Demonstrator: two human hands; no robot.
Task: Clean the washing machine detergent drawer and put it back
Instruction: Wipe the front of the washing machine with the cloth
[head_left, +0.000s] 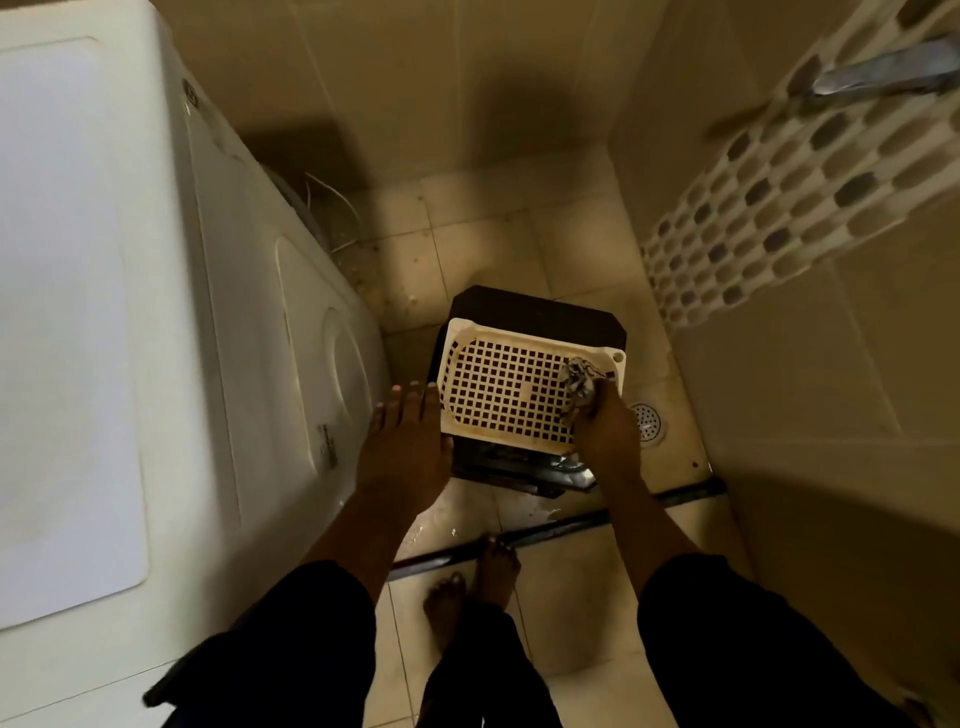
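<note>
Drawer — between both hands

Dark stool on tiled floor

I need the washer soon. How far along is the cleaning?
Done: nothing visibly finished. In hand: right hand rubs a cloth over a cream perforated tray on a dark stool; left hand steadies its edge. Left: refitting into the washing machine.

The right hand covers the near right corner of the perforated cream tray and most of the crumpled cloth. The dark stool beneath is mostly hidden. The wall tap is blurred and cut off.
</note>
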